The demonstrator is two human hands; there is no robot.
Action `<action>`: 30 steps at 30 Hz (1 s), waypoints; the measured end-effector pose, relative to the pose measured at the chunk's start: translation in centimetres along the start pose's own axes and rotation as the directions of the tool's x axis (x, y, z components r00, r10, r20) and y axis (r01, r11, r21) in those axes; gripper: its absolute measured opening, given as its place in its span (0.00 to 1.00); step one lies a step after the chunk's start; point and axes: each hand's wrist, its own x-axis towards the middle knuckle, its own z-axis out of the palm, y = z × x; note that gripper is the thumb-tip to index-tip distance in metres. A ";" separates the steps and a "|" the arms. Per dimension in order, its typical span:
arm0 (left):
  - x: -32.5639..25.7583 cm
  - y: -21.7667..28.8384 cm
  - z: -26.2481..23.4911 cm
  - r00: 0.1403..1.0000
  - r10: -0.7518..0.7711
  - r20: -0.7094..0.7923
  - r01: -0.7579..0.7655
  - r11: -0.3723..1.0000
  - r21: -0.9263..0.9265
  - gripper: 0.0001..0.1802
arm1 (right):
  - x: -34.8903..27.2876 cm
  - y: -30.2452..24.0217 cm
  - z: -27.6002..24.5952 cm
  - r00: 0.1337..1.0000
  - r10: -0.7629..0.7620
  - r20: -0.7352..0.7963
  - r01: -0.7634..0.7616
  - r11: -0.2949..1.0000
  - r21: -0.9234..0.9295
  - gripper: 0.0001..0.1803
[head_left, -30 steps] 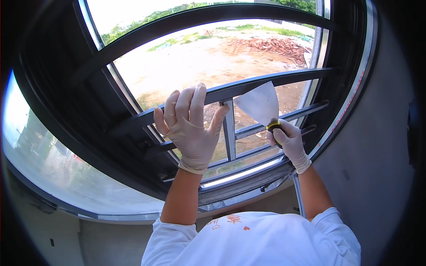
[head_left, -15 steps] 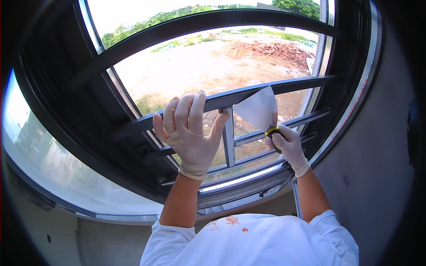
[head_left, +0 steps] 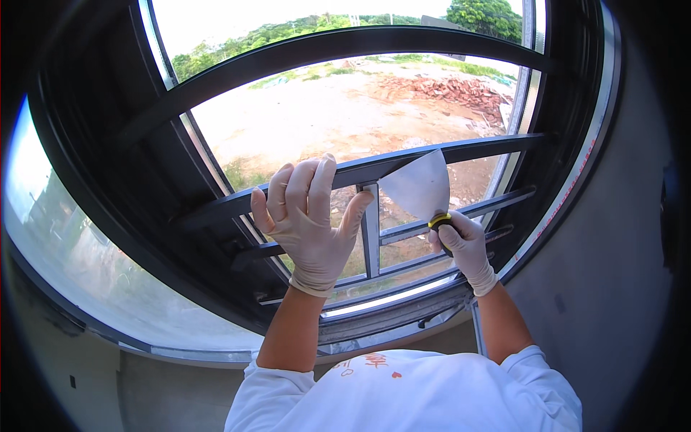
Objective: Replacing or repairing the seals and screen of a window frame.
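Observation:
In a thin white glove, my right hand (head_left: 471, 250) grips the black and yellow handle of a putty knife (head_left: 423, 186). Its wide metal blade points up and left, with its edge at the underside of a dark horizontal window bar (head_left: 489, 146). My left hand (head_left: 309, 223), gloved too, lies against the same bar with the fingers spread upward. The left thumb rests at the top of a short upright bar (head_left: 371, 241), close to the blade's left corner. Whether the blade touches the bar I cannot tell.
Dark frame members surround the window, with a thicker crossbar (head_left: 345, 45) above and lower rails (head_left: 497, 204) below. A pale glass pane (head_left: 86, 245) curves along the left. A grey wall (head_left: 590, 288) stands on the right. Outside lie bare ground and a rubble heap (head_left: 453, 93).
The window and the bars sit slightly lower in the picture. The putty knife and both hands keep nearly the same place against the bar.

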 end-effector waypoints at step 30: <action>0.5 0.0 0.3 0.999 0.001 0.047 -0.003 0.999 0.041 0.31 | 3.6 -4.4 -0.8 0.932 -0.362 0.026 0.307 0.748 -0.589 0.09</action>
